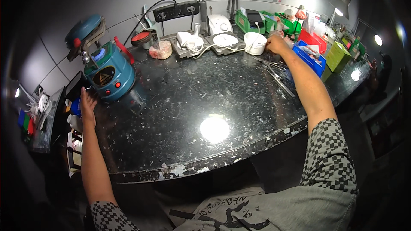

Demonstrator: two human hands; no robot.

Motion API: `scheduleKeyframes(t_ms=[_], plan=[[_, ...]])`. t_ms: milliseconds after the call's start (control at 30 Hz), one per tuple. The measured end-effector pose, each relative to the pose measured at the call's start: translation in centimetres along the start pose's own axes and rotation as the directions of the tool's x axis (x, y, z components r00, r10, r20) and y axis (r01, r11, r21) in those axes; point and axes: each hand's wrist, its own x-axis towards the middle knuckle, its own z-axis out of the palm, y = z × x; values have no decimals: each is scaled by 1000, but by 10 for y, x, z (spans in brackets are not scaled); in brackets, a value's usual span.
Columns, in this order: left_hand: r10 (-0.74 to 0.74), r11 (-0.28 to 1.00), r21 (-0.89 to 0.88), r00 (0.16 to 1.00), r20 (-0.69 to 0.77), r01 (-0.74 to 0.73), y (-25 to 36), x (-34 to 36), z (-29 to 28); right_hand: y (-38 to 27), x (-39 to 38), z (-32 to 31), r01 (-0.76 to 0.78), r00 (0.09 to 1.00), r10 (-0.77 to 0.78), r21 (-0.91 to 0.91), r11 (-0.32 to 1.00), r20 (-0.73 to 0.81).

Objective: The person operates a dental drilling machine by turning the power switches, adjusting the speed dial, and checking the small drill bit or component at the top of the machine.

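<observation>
My right hand point(278, 45) reaches to the back right of the black bench, its fingers curled down beside a white cup point(255, 45). What those fingers hold, if anything, is hidden. Several slim metal hand tools point(280, 83) lie on the bench just below that forearm. On the left, my left hand point(88, 106) is empty with its fingers stretched out, at the bench's edge. Closest to it is a round teal machine point(113, 79) with red buttons and a raised lid point(83, 30).
Along the back stand a black power strip point(176, 12), a pinkish-white block point(160, 50) and white corded devices point(225, 40). A blue bin point(310, 60), a red bin point(314, 40) and a green box point(338, 56) crowd the right. The bench's chipped edge point(177, 170) curves in front of me.
</observation>
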Motion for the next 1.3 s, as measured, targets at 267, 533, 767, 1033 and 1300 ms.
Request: scheduleKeyframes(t_ms=[267,533,767,1033,1300], plan=[[-18,1000,2,1000,-10,18,10,-9,-12,-19,-2,1,-30,998,11,350,936,55],[-18,999,50,1000,6,18,7,-8,-4,15,14,36,149,988,-148,20,989,-48],[-32,998,47,998,-54,34,21,-19,-21,-37,-39,12,-23,944,127,323,946,-304],[9,999,46,997,-80,-6,28,-23,-3,-195,-134,-58,126,990,-107,900,417,-90],[10,1000,29,1000,-4,-9,24,-19,-2,-301,-187,-91,-148,835,-531,988,40,147]])
